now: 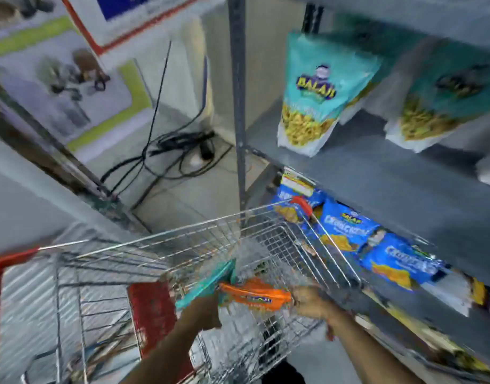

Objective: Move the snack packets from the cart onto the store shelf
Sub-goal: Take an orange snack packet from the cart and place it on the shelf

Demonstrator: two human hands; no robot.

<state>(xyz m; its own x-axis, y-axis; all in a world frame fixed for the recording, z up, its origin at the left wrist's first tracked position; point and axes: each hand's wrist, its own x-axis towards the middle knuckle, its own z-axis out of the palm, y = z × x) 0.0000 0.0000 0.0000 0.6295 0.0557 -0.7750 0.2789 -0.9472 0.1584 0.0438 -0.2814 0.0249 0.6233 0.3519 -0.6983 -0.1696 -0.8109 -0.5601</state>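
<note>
A wire shopping cart (pixel 160 245) with red trim stands in front of me, its far corner against the grey metal shelf (pixel 376 184). My left hand (pixel 205 309) reaches into the cart and grips a teal snack packet (pixel 208 284). An orange snack packet (pixel 255 296) lies across the cart's inside, and my right hand (pixel 310 299) holds its right end. The image is blurred by motion. Two teal packets (pixel 318 90) stand on the upper shelf board.
Blue chip packets (pixel 346 228) fill the lower shelf behind the cart's right rim. A grey upright post (pixel 238 106) marks the shelf's left end. Black cables (pixel 180 151) lie on the tiled floor beyond the cart. A wall poster (pixel 66 79) is at upper left.
</note>
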